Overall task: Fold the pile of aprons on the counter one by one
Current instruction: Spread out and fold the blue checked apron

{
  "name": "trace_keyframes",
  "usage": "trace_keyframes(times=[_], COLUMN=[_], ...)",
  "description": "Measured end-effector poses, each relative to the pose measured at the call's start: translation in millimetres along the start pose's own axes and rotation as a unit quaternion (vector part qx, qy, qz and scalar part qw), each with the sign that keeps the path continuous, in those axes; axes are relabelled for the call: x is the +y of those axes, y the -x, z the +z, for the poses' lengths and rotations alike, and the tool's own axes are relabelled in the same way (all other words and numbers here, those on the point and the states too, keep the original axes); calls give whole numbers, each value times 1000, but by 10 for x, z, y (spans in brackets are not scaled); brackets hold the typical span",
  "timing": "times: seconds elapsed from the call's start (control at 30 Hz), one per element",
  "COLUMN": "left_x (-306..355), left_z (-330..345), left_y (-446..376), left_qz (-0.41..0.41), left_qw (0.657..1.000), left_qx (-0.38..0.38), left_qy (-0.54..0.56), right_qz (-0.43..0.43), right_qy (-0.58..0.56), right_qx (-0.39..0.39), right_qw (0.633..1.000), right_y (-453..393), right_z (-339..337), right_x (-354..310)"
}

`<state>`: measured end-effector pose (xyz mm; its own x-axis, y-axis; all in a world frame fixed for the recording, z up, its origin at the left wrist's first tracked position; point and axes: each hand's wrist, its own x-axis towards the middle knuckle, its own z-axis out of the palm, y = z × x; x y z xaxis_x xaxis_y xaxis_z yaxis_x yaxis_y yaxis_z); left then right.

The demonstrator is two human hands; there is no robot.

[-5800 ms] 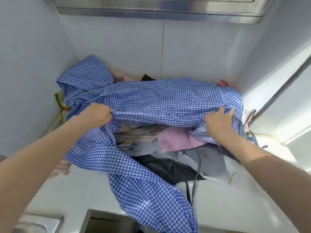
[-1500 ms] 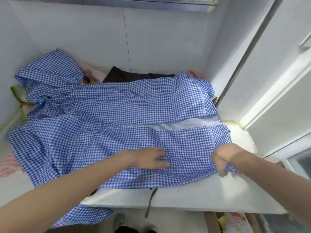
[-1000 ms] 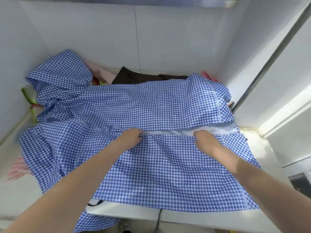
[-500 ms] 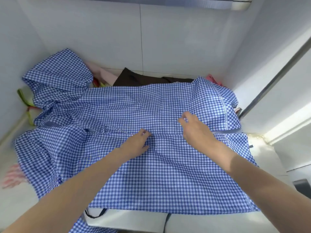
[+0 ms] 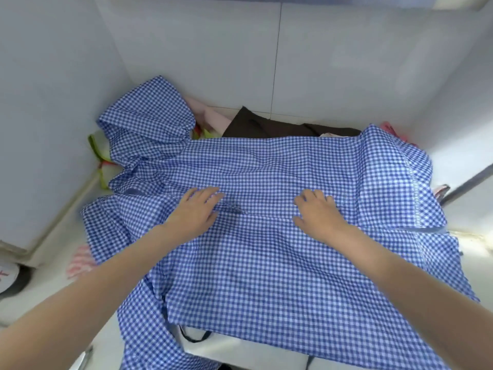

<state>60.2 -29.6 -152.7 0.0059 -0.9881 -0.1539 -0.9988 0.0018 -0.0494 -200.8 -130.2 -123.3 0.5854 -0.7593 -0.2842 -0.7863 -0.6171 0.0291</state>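
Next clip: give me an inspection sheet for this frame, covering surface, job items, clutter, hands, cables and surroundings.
Surface: white counter, mostly covered by fabric.
Job's things: blue gingham apron spread flat, its near-left part hanging over the counter's front edge; dark brown apron and pink fabric behind it.
Clutter: pink striped cloth at left.
Hands: left hand and right hand lie flat on the gingham, fingers straight.
Cables: nothing seen.
Surroundings: white tiled wall behind.
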Motion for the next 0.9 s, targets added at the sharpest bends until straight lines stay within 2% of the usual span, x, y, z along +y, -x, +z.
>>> trace_keyframes(times=[0.13,0.23,0.3,0.4,0.47,0.57,0.77,0.83,0.9], left_x=[-550,-933,-1110,-1321,-1445,-1663,-2132,-2224,-2308], left_z=[-30,24,109,234,289,309,488,568,594], left_y=[152,270,344,420,431,440,561,593,605], left_qz=[-106,-190,-218,-226,-228,-260,-296,-326,-295], left_qw=[991,970,958,955,956,939,913,915,934], left_qx=[11,-38,-84,-127,-152,-192,-200,-175,-153], left_qy=[80,145,167,142,110,120,199,161,134], right_qz=[-142,-234,-254,-207,-176,-160,-116,-107,-97], right_qy=[-76,-31,16,81,96,83,89,114,131], right_qx=[-24,-53,-96,-217,-256,-278,-302,-311,-321], right_qw=[987,970,962,951,946,943,942,938,933], right_y=[-205,-354,-447,-617,-703,-810,-922,-956,-977], right_z=[58,125,155,229,253,210,140,129,109], right_x=[-656,-1115,-1318,-1497,-1548,-1609,-1815,-1911,-1992])
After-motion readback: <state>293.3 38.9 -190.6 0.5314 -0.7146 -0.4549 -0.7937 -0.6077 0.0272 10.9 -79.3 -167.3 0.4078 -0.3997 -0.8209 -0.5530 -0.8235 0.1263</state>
